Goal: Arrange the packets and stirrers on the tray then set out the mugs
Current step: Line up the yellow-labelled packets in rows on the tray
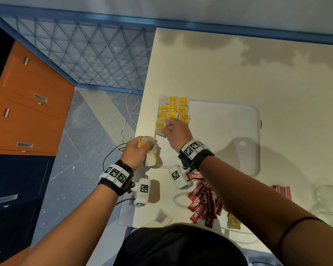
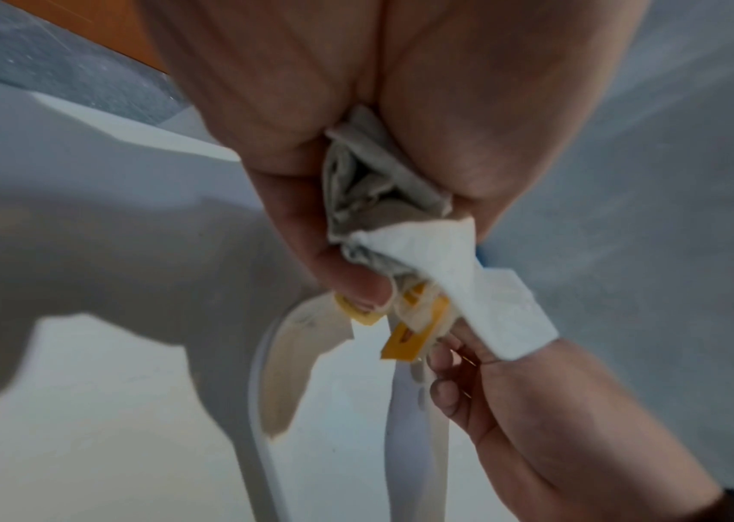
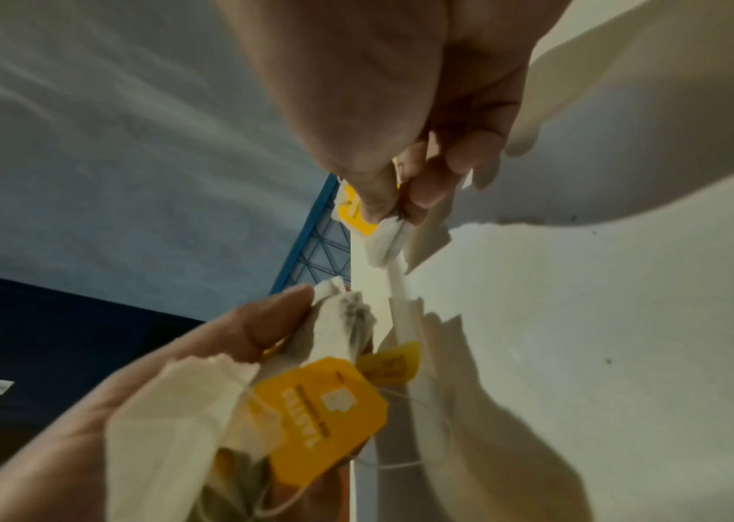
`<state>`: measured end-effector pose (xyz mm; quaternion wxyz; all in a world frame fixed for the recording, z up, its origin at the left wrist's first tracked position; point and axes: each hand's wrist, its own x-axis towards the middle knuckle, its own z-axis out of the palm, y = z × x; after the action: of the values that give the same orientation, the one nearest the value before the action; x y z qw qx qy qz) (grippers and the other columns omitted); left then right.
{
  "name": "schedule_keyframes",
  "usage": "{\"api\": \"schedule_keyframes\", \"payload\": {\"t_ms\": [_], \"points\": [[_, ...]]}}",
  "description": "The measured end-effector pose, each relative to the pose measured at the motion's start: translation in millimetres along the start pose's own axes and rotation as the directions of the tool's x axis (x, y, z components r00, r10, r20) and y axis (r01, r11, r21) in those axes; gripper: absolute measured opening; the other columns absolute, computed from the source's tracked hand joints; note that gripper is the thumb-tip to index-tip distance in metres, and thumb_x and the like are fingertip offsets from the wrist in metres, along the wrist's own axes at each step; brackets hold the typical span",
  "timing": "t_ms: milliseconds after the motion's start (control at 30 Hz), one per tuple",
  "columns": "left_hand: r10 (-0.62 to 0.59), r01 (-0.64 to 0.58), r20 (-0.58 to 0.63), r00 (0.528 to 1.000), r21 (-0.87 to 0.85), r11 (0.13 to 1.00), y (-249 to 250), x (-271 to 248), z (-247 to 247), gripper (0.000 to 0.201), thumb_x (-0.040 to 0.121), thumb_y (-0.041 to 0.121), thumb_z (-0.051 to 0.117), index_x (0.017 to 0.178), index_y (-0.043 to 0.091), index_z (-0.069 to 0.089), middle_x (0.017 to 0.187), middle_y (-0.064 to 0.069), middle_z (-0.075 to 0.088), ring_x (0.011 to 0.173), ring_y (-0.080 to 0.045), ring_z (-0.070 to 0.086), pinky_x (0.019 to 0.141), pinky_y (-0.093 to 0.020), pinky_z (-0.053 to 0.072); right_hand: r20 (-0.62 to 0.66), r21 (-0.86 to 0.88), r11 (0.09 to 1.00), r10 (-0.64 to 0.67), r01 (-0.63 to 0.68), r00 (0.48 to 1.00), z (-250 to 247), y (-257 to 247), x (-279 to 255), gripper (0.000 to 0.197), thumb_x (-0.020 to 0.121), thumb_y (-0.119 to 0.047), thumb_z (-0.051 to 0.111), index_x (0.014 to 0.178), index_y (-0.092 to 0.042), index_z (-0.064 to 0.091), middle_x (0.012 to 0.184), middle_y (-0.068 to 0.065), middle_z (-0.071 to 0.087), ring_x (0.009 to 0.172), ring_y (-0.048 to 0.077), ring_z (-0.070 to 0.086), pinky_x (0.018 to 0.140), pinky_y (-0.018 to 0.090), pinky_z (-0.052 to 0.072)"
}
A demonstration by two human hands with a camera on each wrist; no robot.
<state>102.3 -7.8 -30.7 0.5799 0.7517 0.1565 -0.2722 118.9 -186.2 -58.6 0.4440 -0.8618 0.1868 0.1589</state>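
A white tray (image 1: 229, 131) lies on the cream table, with several yellow-tagged tea bags (image 1: 173, 109) laid in rows along its left end. My right hand (image 1: 171, 129) pinches one tea bag (image 3: 378, 233) by thumb and fingers at the front of those rows. My left hand (image 1: 140, 148) hovers at the tray's front-left corner and grips a bunch of tea bags (image 2: 400, 247) with yellow tags (image 3: 320, 416) hanging out. Red coffee sachets (image 1: 202, 200) lie heaped near the table's front edge. Pink stirrers (image 1: 282, 191) lie to their right, partly hidden by my right forearm.
A loose tea bag (image 1: 162, 215) and a tan packet (image 1: 233, 222) lie near the front edge. Clear glassware (image 1: 331, 202) stands at the far right. The table's left edge (image 1: 142, 104) drops to a floor with cables; orange drawers (image 1: 27, 104) stand left.
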Motion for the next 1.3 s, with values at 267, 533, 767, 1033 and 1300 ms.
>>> {"api": "schedule_keyframes", "payload": {"t_ms": [267,533,767,1033,1300], "points": [[-0.043,0.044,0.004,0.999,-0.044,0.998,0.1,-4.5,-2.0,0.015,0.093,0.014,0.067,0.104,0.022,0.073,0.1,-0.01,0.076,0.087,-0.023,0.071,0.076,-0.035,0.058,0.0,-0.143,0.99,-0.007,0.006,1.0,-2.7,-5.7,5.9,0.013,0.098,-0.041,0.059,0.094,-0.03,0.054,0.091,-0.004,0.069,0.084,0.025,0.066,0.081,0.044,0.057],[-0.095,0.103,0.077,0.993,-0.118,0.988,3.1,-10.0,1.7,0.037,0.075,0.008,0.064,0.108,0.02,0.073,0.1,-0.007,0.076,0.086,-0.022,0.068,0.07,-0.03,0.055,-0.024,-0.199,0.979,-0.036,0.03,0.999,-4.3,-8.8,-0.4,0.015,0.1,-0.036,0.058,0.091,-0.029,0.049,0.076,-0.01,0.058,0.076,0.024,0.062,0.075,0.043,0.056],[-0.069,0.091,0.139,0.988,-0.163,0.982,-3.3,-13.3,2.9,0.046,0.073,0.003,0.063,0.115,0.019,0.071,0.112,-0.017,0.074,0.098,-0.03,0.07,0.087,-0.041,0.057,0.014,-0.08,0.994,-0.075,0.076,0.997,-6.7,-13.3,-10.1,0.019,0.095,-0.052,0.056,0.095,-0.034,0.051,0.076,-0.009,0.063,0.077,0.022,0.066,0.075,0.043,0.057],[-0.05,0.078,0.129,0.99,-0.217,0.973,-8.8,-5.8,6.3,0.036,0.088,-0.006,0.062,0.116,0.016,0.07,0.109,-0.017,0.074,0.097,-0.03,0.069,0.089,-0.042,0.053,0.108,0.142,0.98,-0.155,0.139,0.982,-14.2,6.7,-36.4,0.032,0.09,-0.059,0.055,0.087,-0.029,0.067,0.076,-0.012,0.067,0.077,0.013,0.063,0.082,0.05,0.056],[-0.013,0.063,0.21,0.978,-0.237,0.969,-4.4,-3.9,16.3,0.038,0.091,-0.006,0.06,0.127,0.006,0.062,0.116,-0.02,0.071,0.1,-0.03,0.069,0.092,-0.041,0.053,0.181,0.147,0.981,-0.153,0.127,0.972,-25.8,25.4,-53.5,0.025,0.078,-0.063,0.061,0.098,-0.048,0.068,0.09,-0.015,0.072,0.086,0.008,0.069,0.085,0.045,0.058]]}}
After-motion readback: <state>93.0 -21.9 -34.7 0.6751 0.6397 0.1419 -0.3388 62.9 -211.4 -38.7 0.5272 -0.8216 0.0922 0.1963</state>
